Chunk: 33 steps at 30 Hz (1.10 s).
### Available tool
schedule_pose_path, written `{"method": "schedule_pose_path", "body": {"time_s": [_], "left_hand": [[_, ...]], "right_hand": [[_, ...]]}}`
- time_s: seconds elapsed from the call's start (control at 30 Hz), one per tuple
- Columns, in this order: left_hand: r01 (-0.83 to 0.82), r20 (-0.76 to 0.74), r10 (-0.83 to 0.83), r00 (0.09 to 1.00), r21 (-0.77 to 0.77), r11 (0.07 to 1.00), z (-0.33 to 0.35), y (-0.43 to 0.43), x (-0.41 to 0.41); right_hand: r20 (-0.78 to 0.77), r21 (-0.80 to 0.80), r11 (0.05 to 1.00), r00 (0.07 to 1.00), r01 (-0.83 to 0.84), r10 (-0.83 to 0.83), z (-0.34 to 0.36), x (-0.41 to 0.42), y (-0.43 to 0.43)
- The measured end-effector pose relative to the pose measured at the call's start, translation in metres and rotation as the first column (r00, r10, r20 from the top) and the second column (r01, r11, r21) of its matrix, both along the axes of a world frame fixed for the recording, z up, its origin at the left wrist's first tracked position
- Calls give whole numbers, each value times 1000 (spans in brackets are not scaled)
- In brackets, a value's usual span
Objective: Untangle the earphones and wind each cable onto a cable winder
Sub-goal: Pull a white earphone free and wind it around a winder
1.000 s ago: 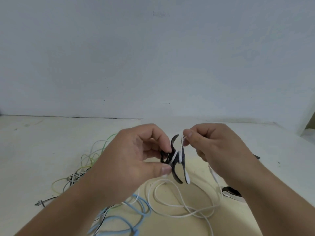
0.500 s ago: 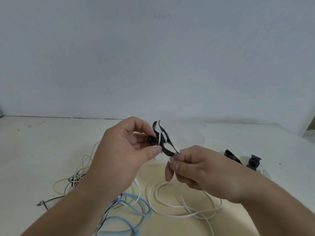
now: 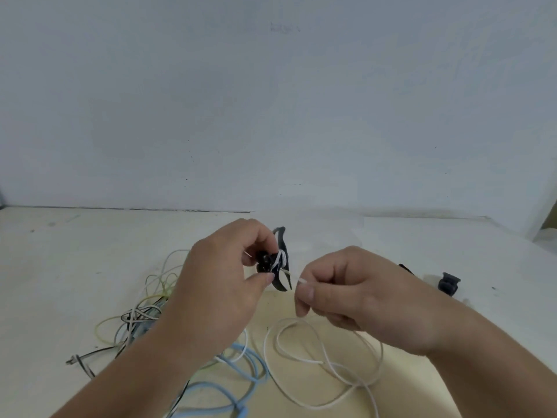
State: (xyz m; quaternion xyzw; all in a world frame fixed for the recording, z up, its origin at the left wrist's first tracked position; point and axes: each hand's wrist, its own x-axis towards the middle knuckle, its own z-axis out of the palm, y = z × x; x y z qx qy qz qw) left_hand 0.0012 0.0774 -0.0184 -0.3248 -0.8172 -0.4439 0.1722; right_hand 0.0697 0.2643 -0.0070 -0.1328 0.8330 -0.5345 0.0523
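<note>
My left hand (image 3: 223, 285) pinches a black cable winder (image 3: 278, 260) above the table, with a few turns of white earphone cable round its middle. My right hand (image 3: 355, 294) pinches that white cable (image 3: 304, 351) just right of the winder, and the strand runs short and taut between them. The rest of the white cable lies in loose loops on the table under my right hand. A light blue cable (image 3: 241, 366) loops below my left wrist. Yellow-green, black and white cables (image 3: 141, 315) lie tangled at the left.
Two more black winders lie on the table at the right: one (image 3: 449, 283) in full view, another (image 3: 405, 268) mostly hidden behind my right hand. A pale wall stands behind the table's far edge. A jack plug (image 3: 71, 361) lies at the tangle's left end.
My right hand carried the white cable from above the winder down and round to its right side, adding a turn. My left hand turned and lifted the winder slightly.
</note>
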Motion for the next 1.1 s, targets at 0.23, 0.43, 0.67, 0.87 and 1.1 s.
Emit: {"method": "schedule_pose_path", "body": {"time_s": [0.23, 0.43, 0.67, 0.87, 1.1], "left_hand": [[160, 14, -160, 987, -127, 979, -2, 1, 6], [329, 235, -322, 917, 11, 944, 2, 2, 10], [373, 367, -474, 800, 314, 873, 3, 1, 5], [296, 299, -467, 832, 473, 830, 6, 4, 4], [77, 248, -149, 957, 276, 958, 1, -2, -9]], "right_hand": [[-311, 82, 923, 889, 377, -335, 4, -1, 1], [-403, 56, 824, 768, 563, -498, 0, -7, 1], [-253, 7, 821, 796, 570, -550, -2, -9, 7], [21, 198, 961, 979, 192, -200, -6, -5, -1], [26, 230, 959, 984, 167, -178, -7, -5, -3]]}}
